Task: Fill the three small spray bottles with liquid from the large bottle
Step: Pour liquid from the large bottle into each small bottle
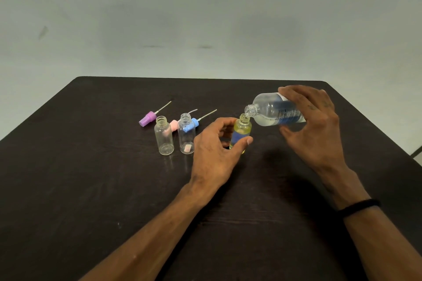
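Centre of the frame, the left hand (217, 146) curls round the small clear spray bottle (241, 132), upright on the dark table (91, 166); the right hand (312, 125) grips the large clear blue-labelled bottle (274, 110) from above, long axis tipped near level, neck pointing left, mouth directly over the small one's opening. Left of centre, two empty clear small bottles (164, 136) stand uncapped and unfilled; I'd call this the first fill.

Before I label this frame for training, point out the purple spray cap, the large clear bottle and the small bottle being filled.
purple spray cap (147, 118), head view, on its body.
large clear bottle (267, 109), head view, on its shoulder.
small bottle being filled (242, 128), head view, on its upper wall.
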`<state>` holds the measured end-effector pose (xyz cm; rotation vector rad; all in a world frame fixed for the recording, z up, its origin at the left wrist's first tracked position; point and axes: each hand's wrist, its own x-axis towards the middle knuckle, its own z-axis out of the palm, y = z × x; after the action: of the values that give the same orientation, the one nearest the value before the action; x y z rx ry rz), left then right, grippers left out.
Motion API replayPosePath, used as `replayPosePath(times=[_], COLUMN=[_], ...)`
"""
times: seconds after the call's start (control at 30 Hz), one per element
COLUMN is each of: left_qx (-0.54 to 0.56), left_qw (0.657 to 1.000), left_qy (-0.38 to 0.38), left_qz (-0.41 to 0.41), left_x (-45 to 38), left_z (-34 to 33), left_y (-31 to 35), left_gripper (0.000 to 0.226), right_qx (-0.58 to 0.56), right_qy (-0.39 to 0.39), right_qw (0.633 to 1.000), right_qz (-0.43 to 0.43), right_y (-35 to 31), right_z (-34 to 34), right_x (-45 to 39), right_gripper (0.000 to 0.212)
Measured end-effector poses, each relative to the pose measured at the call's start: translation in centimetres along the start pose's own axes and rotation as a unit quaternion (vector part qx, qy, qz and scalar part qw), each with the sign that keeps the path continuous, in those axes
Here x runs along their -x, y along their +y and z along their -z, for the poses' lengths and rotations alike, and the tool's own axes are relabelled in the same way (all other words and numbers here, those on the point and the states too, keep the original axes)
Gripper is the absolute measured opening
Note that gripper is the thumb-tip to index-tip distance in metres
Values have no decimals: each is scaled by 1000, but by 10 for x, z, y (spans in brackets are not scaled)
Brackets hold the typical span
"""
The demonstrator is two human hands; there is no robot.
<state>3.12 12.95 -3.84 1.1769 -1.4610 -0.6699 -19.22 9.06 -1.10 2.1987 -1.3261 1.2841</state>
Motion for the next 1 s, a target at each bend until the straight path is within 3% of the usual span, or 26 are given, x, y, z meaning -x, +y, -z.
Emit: replayPosePath(times=[1.0], left_qx=[-5], left_qw=[1000], left_qy=[1], left_qz=[2], left_x=[-1], left_z=[0], left_y=[0], left_gripper=[46], right_qx=[1], right_qy=[2], right_qw=[1000], right_qz=[4], right_y=[0], right_z=[1], right_x=[0], right_gripper=[81])
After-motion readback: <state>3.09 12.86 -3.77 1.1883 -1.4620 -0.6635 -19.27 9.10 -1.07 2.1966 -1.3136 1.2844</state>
